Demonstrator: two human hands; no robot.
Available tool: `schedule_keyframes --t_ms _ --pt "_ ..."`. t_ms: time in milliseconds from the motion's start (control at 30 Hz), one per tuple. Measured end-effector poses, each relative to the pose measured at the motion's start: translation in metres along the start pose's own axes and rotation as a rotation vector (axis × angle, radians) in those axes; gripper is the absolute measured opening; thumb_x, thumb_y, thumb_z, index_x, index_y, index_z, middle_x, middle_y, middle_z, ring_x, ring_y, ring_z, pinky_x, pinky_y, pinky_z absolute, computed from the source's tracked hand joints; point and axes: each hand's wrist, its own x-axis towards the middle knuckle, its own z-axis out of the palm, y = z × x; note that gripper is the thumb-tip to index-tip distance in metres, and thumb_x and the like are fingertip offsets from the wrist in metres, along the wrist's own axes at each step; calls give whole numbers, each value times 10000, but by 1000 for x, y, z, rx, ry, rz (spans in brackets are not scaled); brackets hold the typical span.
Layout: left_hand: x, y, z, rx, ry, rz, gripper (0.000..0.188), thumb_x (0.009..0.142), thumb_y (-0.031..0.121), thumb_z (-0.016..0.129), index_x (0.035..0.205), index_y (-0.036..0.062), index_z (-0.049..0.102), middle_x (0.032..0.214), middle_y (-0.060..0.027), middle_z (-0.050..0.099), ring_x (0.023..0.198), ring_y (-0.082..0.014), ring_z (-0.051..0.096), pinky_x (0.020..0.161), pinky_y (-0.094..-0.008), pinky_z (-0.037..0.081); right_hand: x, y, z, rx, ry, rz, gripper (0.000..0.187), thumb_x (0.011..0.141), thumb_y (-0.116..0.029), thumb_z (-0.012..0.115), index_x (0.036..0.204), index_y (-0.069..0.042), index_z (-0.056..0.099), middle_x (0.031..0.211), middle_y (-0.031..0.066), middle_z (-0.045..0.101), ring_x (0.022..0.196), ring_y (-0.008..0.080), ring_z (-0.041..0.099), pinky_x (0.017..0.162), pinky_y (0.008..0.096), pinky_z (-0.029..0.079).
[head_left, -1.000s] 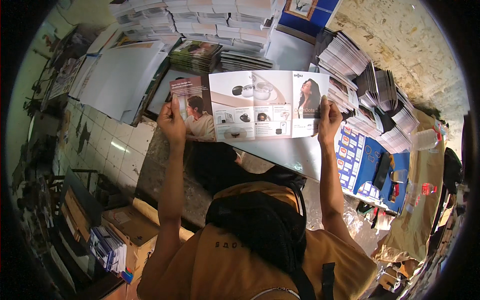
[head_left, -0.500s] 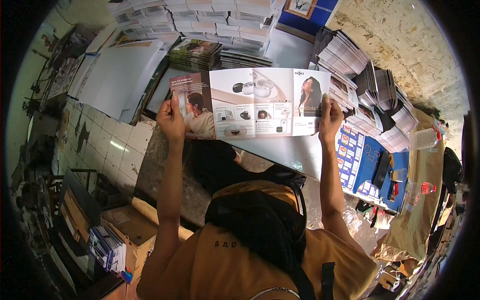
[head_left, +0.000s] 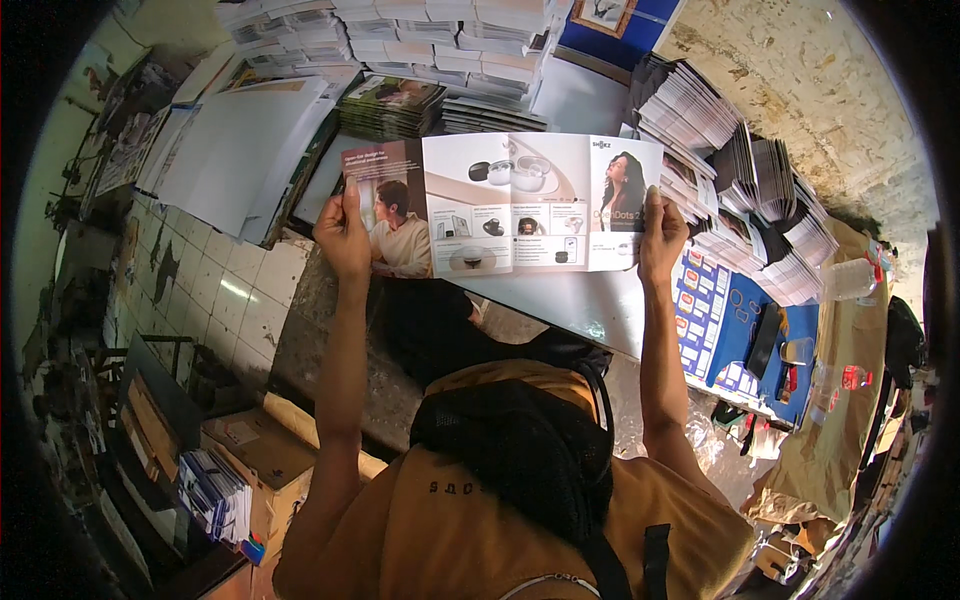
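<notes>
A printed leaflet (head_left: 475, 205) is spread out between my two hands, its several folded panels facing me. Pictures of small earbuds fill the middle panels, with a person shown on each end panel. My left hand (head_left: 343, 232) pinches the leaflet's left edge, thumb on the printed side. At the right edge, my right hand (head_left: 661, 235) grips it the same way, thumb in front and the fingers partly hidden behind. The sheet hangs above a white tabletop (head_left: 565, 310), and its fold lines show between panels.
Stacks of printed sheets (head_left: 440, 45) rise at the back. Folded leaflets (head_left: 690, 120) stand in bundles on the right, near a blue board (head_left: 740, 320), a plastic cup (head_left: 797, 350) and a clear bottle (head_left: 850, 278). Large white sheets (head_left: 245, 150) lie at left; a cardboard box (head_left: 265, 445) stands lower left.
The leaflet has shifted very slightly in my hands, its middle panels a touch to the right. Both hands keep their grip in almost the same place.
</notes>
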Motion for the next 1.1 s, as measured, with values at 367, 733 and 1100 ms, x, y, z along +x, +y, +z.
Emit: schedule_keyframes --t_ms 367,733,1100 --pt "5 -11 1 -198 -20 -171 299 1034 219 625 807 28 660 745 75 580 678 -1 439 596 -204 353 1 3 -2 45 -10 -6 304 1051 -243 602 915 8 708 745 -53 597 645 2 411 571 187 307" --pt "4 -5 3 -93 -8 0 273 1035 169 613 829 -6 654 744 39 623 677 -9 481 612 -209 395 0 -4 2 35 17 -31 317 1053 -258 599 856 -21 673 695 -84 519 622 3 341 551 199 247" --pt "4 -5 3 -107 -20 14 269 1035 154 610 828 -12 648 752 20 647 677 -10 507 619 -205 410 1 -2 3 48 19 -54 318 1050 -262 606 835 -37 668 675 -88 488 615 3 324 545 205 226"
